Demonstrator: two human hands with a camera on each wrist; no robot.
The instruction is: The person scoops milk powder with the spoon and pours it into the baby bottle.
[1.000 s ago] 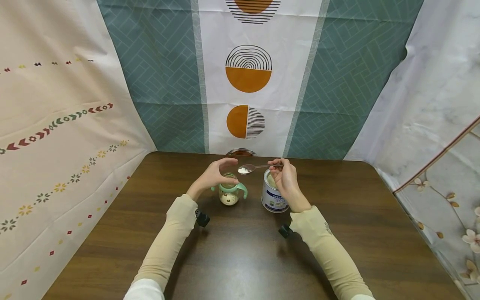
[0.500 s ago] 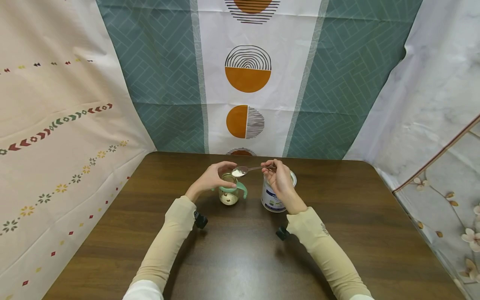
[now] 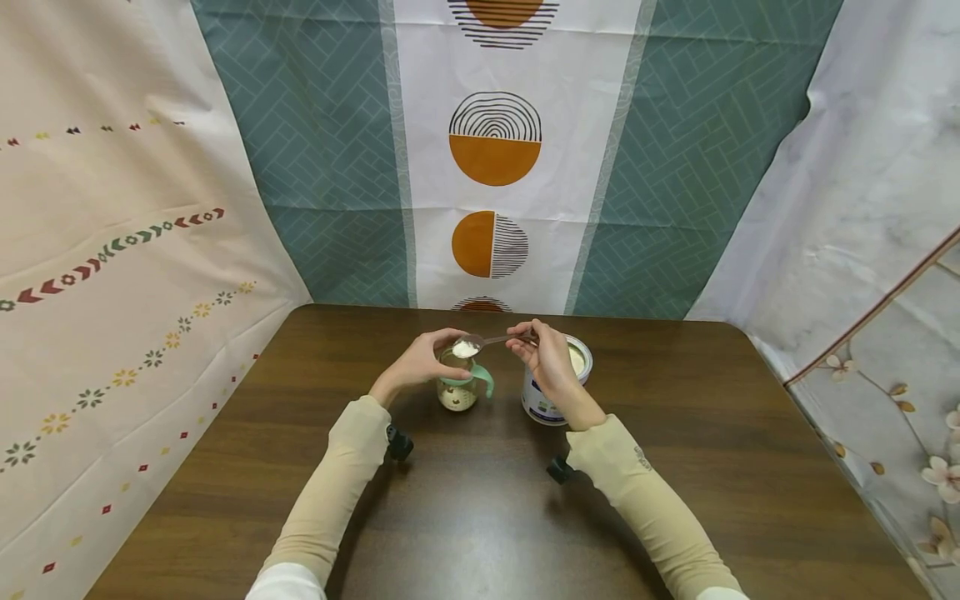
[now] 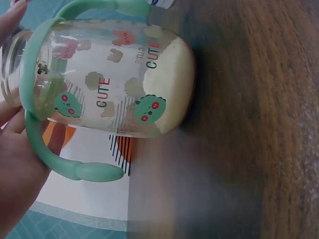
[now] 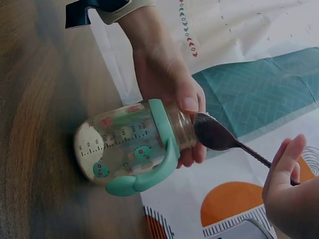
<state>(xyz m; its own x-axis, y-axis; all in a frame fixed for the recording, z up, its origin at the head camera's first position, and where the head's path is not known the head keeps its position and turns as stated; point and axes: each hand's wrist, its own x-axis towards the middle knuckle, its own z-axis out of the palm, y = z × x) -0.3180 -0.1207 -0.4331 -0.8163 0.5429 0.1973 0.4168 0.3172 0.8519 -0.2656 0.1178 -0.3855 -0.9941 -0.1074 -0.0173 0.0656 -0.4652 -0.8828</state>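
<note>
A clear baby bottle [image 4: 99, 84] with green handles and cartoon prints stands upright on the table, pale powder in its bottom. Around its neck curls my left hand [image 3: 416, 364], thumb at the front in the right wrist view. My right hand [image 3: 546, 358] pinches the handle of a spoon [image 5: 217, 133]. White powder is heaped in the spoon's bowl, which is right at the bottle's open mouth. Below and behind my right hand stands an open white and blue tin [image 3: 540, 403], pale powder showing inside; the hand covers part of it.
The brown wooden table [image 3: 480, 508] reaches back to a patterned cloth [image 3: 495, 167] hanging at its far edge. Light cloths hang along the left and right sides. Dark wrist cameras stick out below both wrists.
My right hand has moved left with the spoon, bringing its bowl from beside the bottle to the bottle's mouth. My left hand has closed in around the neck. More of the tin's opening shows.
</note>
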